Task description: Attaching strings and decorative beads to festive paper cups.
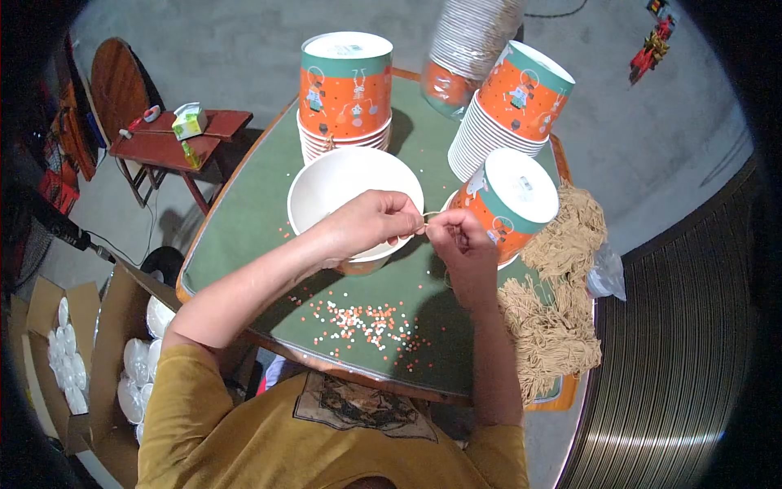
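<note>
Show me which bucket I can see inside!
The white-lined bucket beneath the left hand, in front of the leftmost bucket stack. Its wide mouth faces up; no other bucket shows its inside.

found no legible wording or numbers. noted small marks on the white base of the rear left bucket [346, 85] and of the front right bucket [511, 196]; too fine to read. noted printed panel [358, 405] on yellow shirt [244, 448] and markings on green-and-white box [189, 122]; likewise unreadable.
</note>
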Demonstrator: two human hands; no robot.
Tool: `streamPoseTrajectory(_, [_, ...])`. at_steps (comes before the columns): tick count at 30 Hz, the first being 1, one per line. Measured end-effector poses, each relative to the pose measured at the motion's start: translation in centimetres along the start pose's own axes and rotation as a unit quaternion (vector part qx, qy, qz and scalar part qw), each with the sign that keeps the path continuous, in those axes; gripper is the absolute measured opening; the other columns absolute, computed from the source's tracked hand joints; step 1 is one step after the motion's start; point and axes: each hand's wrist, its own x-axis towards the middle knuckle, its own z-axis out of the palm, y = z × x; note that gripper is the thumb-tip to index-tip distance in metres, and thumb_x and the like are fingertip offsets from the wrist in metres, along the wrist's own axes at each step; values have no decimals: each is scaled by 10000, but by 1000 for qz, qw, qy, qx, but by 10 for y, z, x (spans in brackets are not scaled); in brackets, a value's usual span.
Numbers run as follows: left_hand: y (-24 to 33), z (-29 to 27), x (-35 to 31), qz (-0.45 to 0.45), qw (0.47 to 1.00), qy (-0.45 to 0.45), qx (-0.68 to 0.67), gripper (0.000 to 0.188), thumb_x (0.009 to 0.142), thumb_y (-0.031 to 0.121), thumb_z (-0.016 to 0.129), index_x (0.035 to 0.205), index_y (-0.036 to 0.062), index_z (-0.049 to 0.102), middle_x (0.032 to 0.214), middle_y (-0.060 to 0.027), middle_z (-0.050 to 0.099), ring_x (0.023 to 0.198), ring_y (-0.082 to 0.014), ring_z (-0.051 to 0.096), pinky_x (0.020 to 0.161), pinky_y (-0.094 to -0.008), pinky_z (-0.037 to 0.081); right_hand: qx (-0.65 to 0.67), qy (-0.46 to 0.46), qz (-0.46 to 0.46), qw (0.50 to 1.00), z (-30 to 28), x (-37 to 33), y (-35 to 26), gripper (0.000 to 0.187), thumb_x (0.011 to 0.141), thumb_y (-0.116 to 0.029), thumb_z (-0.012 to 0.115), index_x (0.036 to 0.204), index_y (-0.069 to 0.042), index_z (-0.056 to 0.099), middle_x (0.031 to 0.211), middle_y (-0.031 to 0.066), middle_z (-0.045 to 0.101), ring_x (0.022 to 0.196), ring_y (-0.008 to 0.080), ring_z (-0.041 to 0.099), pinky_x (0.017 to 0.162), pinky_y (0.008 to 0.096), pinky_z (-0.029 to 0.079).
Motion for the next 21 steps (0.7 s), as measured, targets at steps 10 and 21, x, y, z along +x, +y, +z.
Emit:
streamPoseTrajectory(10, [3, -4, 1, -17, 998, -22, -61, 150, 934, 183, 581, 906, 39, 613, 751, 37, 555, 681, -43, 507, 627, -178, 412, -29, 10, -66, 997, 26, -9, -6, 64, 882, -76, 612, 871, -28, 572, 762, 45, 555, 614, 101, 508, 562, 259, 420])
streamPoseTrajectory(21, [4, -6, -2, -31, 993, -21, -115, 159, 916, 29, 562, 1072, 11, 544, 890, -1, 575, 785, -75, 549, 735, -199, 460, 67, 4, 44, 997, 8, -9, -11, 141, 917, -135, 582, 1002, -25, 607, 814, 46, 614, 631, 78, 542, 527, 241, 442])
